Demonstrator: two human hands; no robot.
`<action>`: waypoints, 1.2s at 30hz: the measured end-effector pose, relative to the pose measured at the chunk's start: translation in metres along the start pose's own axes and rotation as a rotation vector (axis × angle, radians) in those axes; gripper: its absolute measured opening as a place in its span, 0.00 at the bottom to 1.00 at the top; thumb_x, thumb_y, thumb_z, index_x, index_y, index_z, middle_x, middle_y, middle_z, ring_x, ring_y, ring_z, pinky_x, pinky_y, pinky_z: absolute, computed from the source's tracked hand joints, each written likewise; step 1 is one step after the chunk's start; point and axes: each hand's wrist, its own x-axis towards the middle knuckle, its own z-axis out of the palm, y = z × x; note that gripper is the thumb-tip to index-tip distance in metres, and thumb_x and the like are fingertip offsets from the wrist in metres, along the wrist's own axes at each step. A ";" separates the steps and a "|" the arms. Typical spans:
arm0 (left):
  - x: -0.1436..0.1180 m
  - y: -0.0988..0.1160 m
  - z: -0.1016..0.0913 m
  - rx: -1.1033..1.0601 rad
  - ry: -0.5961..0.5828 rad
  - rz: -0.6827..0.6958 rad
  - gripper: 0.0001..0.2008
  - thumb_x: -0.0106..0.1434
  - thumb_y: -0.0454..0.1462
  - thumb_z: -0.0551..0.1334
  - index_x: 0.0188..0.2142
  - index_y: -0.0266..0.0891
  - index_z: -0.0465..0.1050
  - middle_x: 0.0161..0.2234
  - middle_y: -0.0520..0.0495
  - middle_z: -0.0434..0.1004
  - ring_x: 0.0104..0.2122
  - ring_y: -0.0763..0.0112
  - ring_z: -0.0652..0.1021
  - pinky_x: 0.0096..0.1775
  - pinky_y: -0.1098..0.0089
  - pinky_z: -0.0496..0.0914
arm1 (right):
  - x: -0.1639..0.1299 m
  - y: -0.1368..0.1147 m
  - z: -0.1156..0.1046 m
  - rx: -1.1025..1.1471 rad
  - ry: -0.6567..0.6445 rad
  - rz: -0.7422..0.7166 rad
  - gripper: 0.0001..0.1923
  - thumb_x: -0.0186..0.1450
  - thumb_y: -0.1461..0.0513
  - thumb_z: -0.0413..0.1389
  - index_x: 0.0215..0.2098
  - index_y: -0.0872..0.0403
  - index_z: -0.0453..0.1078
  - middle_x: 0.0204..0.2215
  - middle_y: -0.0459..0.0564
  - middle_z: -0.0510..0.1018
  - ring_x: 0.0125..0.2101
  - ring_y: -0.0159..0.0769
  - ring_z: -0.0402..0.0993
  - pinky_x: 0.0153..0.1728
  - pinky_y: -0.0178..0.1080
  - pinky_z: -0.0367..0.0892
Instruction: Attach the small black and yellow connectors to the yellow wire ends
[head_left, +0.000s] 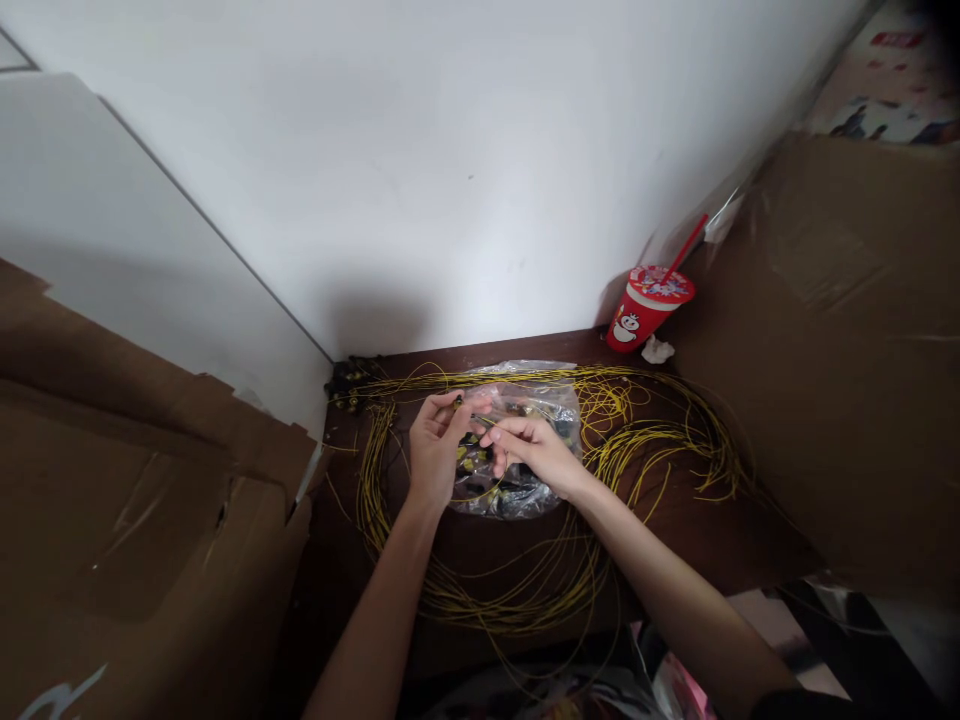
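Observation:
Between thumb and fingers, my left hand (pixel 439 430) pinches a small black connector (pixel 458 401). My right hand (pixel 534 450), just to its right, has its fingers closed on a thin yellow wire (pixel 487 421) that leads toward the connector. Whether the wire sits inside the connector is too small to tell. Both hands are above a clear plastic bag (pixel 517 500) of small black and yellow parts. Long yellow wires (pixel 517 610) lie in a wide loop around the bag, with more wire ends (pixel 660 445) fanned out at the right.
A cluster of black connectors (pixel 349 385) lies at the table's back left. The red cup with a straw (pixel 641 315) and a crumpled tissue (pixel 658 349) stand at the back right. Cardboard boxes rise at left (pixel 150 500) and right (pixel 847 350); a white wall (pixel 465 200) closes the back.

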 end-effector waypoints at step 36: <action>-0.021 0.098 -0.036 0.729 0.475 0.925 0.20 0.43 0.31 0.74 0.37 0.39 0.73 0.33 0.52 0.77 0.30 0.72 0.79 0.38 0.70 0.75 | 0.006 -0.271 0.040 -0.454 -0.053 -0.456 0.32 0.46 0.61 0.06 0.18 0.70 0.45 0.19 0.32 0.45 0.14 0.01 0.51 0.20 0.30 0.35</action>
